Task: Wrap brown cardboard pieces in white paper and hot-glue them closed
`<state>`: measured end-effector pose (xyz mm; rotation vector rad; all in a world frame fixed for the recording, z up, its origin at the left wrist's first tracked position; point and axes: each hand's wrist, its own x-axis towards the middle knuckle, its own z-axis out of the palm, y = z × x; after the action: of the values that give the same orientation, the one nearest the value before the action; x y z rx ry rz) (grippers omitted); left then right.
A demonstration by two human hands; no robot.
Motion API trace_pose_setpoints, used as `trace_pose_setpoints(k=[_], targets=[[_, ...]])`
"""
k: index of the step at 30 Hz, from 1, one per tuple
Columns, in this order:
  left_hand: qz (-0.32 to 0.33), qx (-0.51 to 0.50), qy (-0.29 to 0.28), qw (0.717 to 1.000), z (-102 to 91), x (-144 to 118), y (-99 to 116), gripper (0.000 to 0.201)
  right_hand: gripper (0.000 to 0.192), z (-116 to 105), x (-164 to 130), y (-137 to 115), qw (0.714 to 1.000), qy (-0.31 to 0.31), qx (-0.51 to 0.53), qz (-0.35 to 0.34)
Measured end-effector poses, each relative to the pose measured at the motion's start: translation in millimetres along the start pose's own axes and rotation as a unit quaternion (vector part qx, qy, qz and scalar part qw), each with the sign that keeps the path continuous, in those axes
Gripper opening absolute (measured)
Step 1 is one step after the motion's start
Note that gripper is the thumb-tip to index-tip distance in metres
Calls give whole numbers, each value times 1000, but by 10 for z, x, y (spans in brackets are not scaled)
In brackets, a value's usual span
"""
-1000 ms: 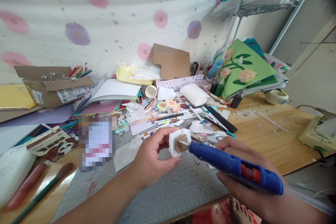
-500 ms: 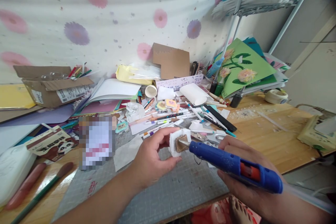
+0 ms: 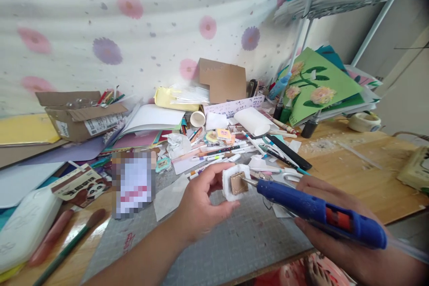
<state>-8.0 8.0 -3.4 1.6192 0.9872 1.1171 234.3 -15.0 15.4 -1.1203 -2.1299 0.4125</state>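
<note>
Between the thumb and fingers of my left hand (image 3: 204, 201) is a small white fluffy-edged piece (image 3: 229, 187) with a brown cardboard square (image 3: 238, 184) on its face. My right hand (image 3: 338, 214) grips a blue glue gun (image 3: 318, 214), which has a clear glue stick (image 3: 410, 250) coming out of its back end. The metal nozzle (image 3: 250, 182) points left and is at the right edge of the cardboard square; whether it touches, I cannot tell. Both hands are above a grey cutting mat (image 3: 214, 250).
Pens and markers (image 3: 221, 154) are strewn behind my hands, with scissors (image 3: 290, 176) close by. A cardboard box (image 3: 80, 120) stands at the back left. A green-handled brush (image 3: 67, 250) lies on the left, and a green flower picture (image 3: 318, 85) leans at the right.
The nozzle has shifted from the middle of the cardboard square to its right edge, showing more of the square. The whole view has shifted slightly, so the scene sits farther right.
</note>
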Motion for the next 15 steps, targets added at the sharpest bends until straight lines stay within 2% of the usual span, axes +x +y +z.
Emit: trace_pose_setpoints(k=[5,15], targets=[[6,30,-1,1000,-8,2,-17,55,9,57,-21,-10,998,-22,59,15],[8,61,-4,998,11,0,15,53,8,68,44,-52,1000,-19,19,-13]])
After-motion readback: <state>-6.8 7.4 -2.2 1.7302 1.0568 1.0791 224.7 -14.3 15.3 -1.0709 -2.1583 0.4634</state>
